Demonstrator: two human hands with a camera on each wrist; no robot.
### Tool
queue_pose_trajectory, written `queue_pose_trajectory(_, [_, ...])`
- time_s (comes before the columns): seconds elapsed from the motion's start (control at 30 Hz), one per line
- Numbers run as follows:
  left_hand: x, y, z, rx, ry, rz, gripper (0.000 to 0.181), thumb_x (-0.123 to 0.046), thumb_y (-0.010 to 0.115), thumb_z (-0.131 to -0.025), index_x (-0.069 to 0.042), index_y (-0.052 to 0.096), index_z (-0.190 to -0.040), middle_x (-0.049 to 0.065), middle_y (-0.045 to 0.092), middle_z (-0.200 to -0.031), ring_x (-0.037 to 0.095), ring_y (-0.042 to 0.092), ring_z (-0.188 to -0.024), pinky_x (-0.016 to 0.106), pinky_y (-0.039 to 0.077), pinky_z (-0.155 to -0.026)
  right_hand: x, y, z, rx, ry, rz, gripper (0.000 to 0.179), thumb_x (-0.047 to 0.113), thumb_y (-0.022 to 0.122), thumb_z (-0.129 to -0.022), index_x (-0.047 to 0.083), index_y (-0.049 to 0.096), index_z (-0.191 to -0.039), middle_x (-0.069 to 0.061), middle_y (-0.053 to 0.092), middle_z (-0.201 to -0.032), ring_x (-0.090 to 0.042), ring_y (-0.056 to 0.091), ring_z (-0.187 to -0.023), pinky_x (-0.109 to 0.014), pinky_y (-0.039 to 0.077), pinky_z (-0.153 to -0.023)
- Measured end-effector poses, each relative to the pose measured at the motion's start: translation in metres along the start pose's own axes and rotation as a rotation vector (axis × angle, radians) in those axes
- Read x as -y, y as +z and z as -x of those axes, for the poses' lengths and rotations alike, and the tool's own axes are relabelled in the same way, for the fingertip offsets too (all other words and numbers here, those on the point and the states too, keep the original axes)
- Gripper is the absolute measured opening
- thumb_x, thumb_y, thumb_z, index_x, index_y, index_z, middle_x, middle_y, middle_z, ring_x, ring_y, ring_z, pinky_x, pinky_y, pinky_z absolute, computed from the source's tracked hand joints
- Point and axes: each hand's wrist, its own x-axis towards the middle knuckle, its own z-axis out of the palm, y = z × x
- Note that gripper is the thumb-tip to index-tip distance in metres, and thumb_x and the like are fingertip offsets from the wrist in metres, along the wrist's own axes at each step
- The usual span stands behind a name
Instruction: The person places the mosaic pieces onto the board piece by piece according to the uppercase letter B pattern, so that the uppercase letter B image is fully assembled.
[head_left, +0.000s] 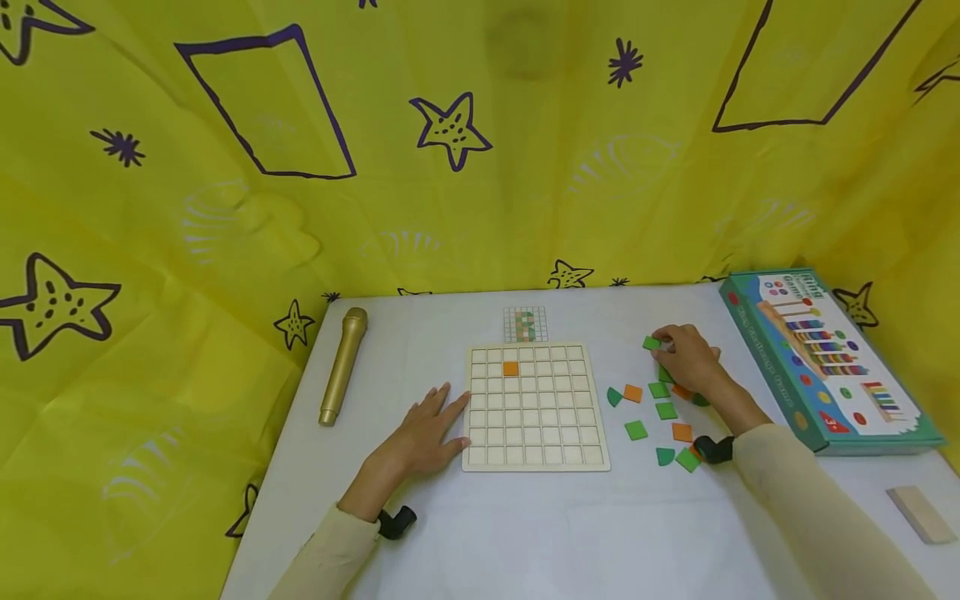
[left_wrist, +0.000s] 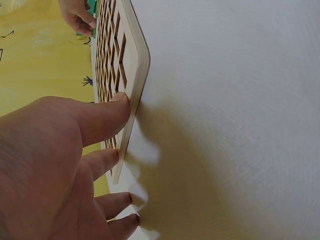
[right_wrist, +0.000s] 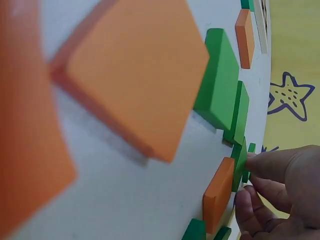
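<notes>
A pale wooden grid board [head_left: 536, 433] lies on the white table, with one orange square tile [head_left: 511, 368] in a cell near its top. My left hand [head_left: 423, 437] rests at the board's left edge, fingers spread and thumb touching the rim; the left wrist view shows the thumb [left_wrist: 107, 117] on the board's border. Over to the right, my right hand [head_left: 686, 358] pinches a green square tile [head_left: 651, 342] between thumb and fingers. Around and below that hand lie loose green square tiles [head_left: 636, 430], orange squares [head_left: 682, 432] and dark green quarter-round pieces [head_left: 665, 457].
Behind the board lies a small pattern card [head_left: 525, 324] with a coloured grid figure. A gold microphone [head_left: 343, 367] lies at the left. On the right are a game box [head_left: 832, 367] and a wooden block [head_left: 921, 514]. Yellow patterned cloth [head_left: 525, 208] hangs behind the table.
</notes>
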Motion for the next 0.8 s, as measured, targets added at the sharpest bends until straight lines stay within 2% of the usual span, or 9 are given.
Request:
queue_pose_trajectory(0.2, [-0.001, -0.001, 0.0, -0.003, 0.01, 0.006, 0.072, -0.044, 0.061, -0.106, -0.019, 0.033, -0.167, 0.02, 0.019, -0.175, 0.042, 0.017, -0.162, 0.062, 0.02, -0.128, 0.0, 0.004, -0.004, -0.015, -0.02, -0.011, 0.037, 0.011, 0.057, -0.108, -0.009, 0.053, -0.138, -0.033, 0.048, -0.132, -0.048, 0.055, -0.118, -0.055, 0.031, -0.082])
queue_pose_trajectory(0.3, [-0.001, -0.001, 0.001, -0.004, 0.009, 0.01, 0.072, -0.044, 0.061, -0.106, -0.019, 0.034, -0.167, 0.02, 0.019, -0.175, 0.042, 0.017, -0.162, 0.063, 0.02, -0.128, 0.001, 0.008, -0.006, -0.018, -0.031, -0.017, 0.036, 0.01, 0.056, -0.108, -0.011, 0.053, -0.138, -0.034, 0.047, -0.134, -0.049, 0.054, -0.119, -0.059, 0.032, -0.085])
queue_pose_trajectory(0.43, [0.0, 0.0, 0.001, -0.004, 0.01, 0.014, 0.072, -0.044, 0.061, -0.106, -0.019, 0.033, -0.167, 0.02, 0.019, -0.175, 0.042, 0.016, -0.162, 0.063, 0.02, -0.128, 0.007, 0.013, -0.009, -0.004, -0.035, -0.022, 0.035, 0.008, 0.053, -0.109, -0.012, 0.052, -0.138, -0.035, 0.046, -0.135, -0.05, 0.053, -0.12, -0.071, 0.031, -0.099])
queue_pose_trajectory(0.5, [0.001, 0.001, 0.001, -0.004, 0.01, 0.017, 0.072, -0.044, 0.061, -0.106, -0.019, 0.033, -0.167, 0.02, 0.019, -0.175, 0.042, 0.016, -0.162, 0.063, 0.02, -0.128, 0.011, 0.015, -0.01, 0.012, -0.04, -0.021, 0.034, 0.007, 0.053, -0.109, -0.012, 0.052, -0.138, -0.035, 0.046, -0.134, -0.05, 0.052, -0.119, -0.072, 0.031, -0.104])
queue_pose_trajectory(0.8, [0.002, 0.001, 0.001, 0.0, 0.002, 0.025, 0.072, -0.045, 0.06, -0.106, -0.021, 0.032, -0.168, 0.019, 0.017, -0.175, 0.041, 0.014, -0.163, 0.062, 0.018, -0.129, 0.035, 0.025, -0.007, 0.062, -0.109, -0.02, 0.031, 0.008, 0.053, -0.11, -0.012, 0.053, -0.135, -0.033, 0.049, -0.13, -0.047, 0.055, -0.116, -0.063, 0.045, -0.104])
